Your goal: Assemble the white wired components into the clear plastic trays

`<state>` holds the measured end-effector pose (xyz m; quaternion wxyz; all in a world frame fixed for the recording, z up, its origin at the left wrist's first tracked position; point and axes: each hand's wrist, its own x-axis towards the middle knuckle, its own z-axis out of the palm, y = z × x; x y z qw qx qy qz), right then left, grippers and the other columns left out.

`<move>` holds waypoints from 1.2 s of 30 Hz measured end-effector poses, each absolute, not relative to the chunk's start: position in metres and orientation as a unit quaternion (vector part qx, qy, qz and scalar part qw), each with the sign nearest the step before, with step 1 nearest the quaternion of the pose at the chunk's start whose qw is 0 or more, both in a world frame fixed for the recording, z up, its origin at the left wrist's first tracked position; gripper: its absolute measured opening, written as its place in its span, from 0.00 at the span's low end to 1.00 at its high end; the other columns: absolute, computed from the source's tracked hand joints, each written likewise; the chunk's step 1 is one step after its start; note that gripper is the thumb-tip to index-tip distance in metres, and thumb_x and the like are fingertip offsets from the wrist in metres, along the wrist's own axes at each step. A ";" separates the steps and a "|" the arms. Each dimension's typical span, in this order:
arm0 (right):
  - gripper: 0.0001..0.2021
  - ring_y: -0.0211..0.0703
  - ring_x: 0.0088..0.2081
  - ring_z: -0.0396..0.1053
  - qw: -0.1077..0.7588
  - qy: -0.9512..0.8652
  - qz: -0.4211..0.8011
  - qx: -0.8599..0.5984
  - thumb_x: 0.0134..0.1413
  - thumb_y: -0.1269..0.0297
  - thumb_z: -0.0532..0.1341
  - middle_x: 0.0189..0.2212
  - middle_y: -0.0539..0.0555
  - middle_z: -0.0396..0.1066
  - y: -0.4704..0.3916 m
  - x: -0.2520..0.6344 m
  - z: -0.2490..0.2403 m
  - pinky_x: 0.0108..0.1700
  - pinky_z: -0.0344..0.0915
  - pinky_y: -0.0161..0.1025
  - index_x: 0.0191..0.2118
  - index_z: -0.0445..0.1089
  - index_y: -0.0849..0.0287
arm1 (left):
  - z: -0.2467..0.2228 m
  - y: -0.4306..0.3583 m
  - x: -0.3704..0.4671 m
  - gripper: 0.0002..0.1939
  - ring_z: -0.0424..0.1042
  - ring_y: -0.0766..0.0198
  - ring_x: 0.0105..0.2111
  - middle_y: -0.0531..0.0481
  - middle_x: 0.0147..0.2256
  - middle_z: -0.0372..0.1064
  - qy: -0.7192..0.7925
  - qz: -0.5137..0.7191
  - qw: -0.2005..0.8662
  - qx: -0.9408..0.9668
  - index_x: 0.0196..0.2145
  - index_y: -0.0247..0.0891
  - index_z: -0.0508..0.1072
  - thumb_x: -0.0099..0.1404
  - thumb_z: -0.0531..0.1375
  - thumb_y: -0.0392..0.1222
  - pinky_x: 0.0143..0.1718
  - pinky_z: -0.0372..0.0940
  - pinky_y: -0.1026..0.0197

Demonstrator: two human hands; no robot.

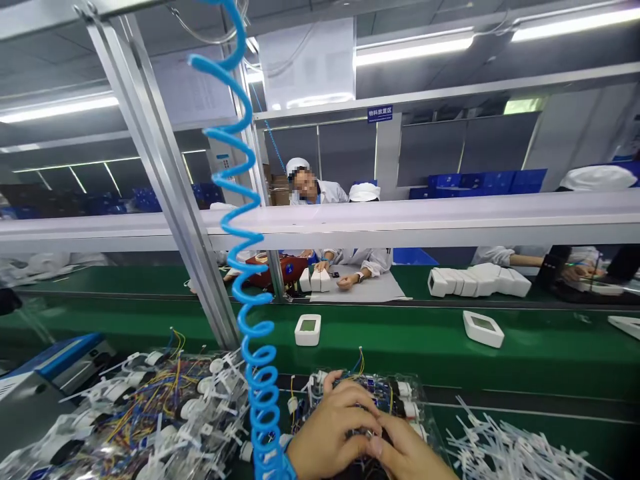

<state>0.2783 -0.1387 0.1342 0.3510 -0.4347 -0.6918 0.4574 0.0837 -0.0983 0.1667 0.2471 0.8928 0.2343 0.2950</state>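
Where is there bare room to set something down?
The flat green belt is bare between the left white plastic device and the middle white plastic device. Crowded: tangled wired parts, left hand, right hand and thin white plastic strips.

Looked bright and cool overall, lit from overhead by white strip lamps (415, 51), burned out along the tubes. Fell off to dull grey across the ceiling (440, 21). Washed out the pale hanging sheet (307, 63), with a streak of glare along its lower edge. Gleamed on the metal post (160, 167) and glinted off clear plastic in the heap of parts (165, 413). Lit the backs of the left hand (335, 423) and right hand (407, 447), leaving shade between. Sank nearly to black at the lower right edge. Leaned and stretched toward the borders, wide-angle fashion. Softened with distance; broke into coarse blocks over one co-worker (320, 190). Rendered large characters on the blue sign (380, 114) legibly.
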 end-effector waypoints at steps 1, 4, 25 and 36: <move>0.33 0.63 0.55 0.67 0.354 -0.688 0.470 -0.426 0.61 0.35 0.56 0.51 0.64 0.73 -0.140 0.278 0.138 0.61 0.59 0.54 0.54 0.74 0.60 | 0.165 -0.097 0.083 0.04 0.71 0.55 0.51 0.50 0.43 0.77 0.237 0.291 0.247 0.893 0.39 0.49 0.78 0.67 0.63 0.44 0.65 0.44 0.41; 0.33 0.59 0.48 0.71 0.355 -0.655 0.501 -0.441 0.60 0.34 0.57 0.47 0.60 0.74 -0.142 0.278 0.141 0.56 0.64 0.51 0.56 0.73 0.56 | 0.155 -0.091 0.077 0.10 0.65 0.48 0.58 0.47 0.53 0.72 0.262 0.321 0.238 0.878 0.43 0.51 0.78 0.64 0.66 0.50 0.66 0.43 0.37; 0.34 0.55 0.43 0.71 0.378 -0.616 0.486 -0.492 0.62 0.37 0.57 0.41 0.58 0.73 -0.145 0.277 0.119 0.44 0.70 0.48 0.64 0.64 0.54 | 0.127 -0.072 0.080 0.06 0.72 0.60 0.40 0.46 0.39 0.69 0.380 0.599 0.293 0.641 0.32 0.36 0.74 0.64 0.65 0.42 0.42 0.69 0.58; 0.28 0.53 0.43 0.68 0.382 -0.651 0.462 -0.466 0.66 0.40 0.54 0.35 0.55 0.69 -0.143 0.273 0.140 0.47 0.66 0.47 0.59 0.67 0.57 | 0.124 -0.072 0.076 0.07 0.68 0.55 0.50 0.44 0.49 0.67 0.192 0.474 0.135 0.849 0.40 0.44 0.78 0.70 0.59 0.39 0.47 0.68 0.52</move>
